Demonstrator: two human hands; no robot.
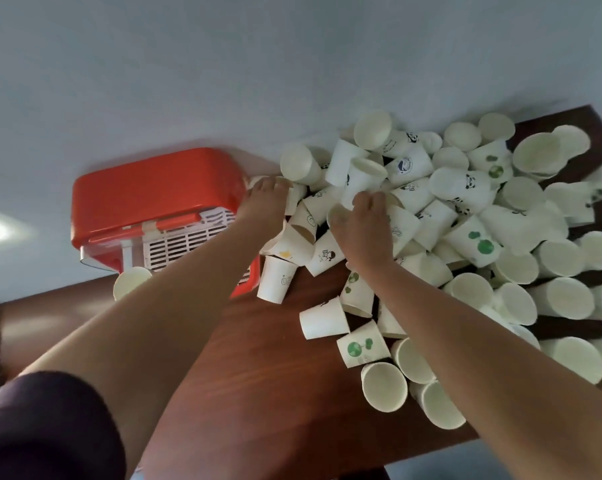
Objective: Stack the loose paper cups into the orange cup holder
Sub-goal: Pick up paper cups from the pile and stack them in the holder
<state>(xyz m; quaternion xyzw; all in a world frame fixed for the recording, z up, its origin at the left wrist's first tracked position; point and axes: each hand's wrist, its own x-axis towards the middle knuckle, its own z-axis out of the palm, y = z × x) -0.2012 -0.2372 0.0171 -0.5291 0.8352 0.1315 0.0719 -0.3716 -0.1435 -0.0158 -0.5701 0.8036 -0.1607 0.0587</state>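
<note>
on the wooden table [258, 375], left hand [263, 206] and right hand [365, 226] are curling into flimsy paper cups [466, 188], grasp unclear, stiffer rims likely giving the safest hold.

A dark plum short sleeve of soft, matte cloth [46, 427] fills the lower left of the frame and covers the upper left arm. Past its rounded hem the left forearm [175, 306] is bare down to the left hand [265, 202]. The right forearm [466, 341], entering from the lower right, is bare up to the right hand [365, 230]. Motion blurs the fingers [379, 199].
</note>
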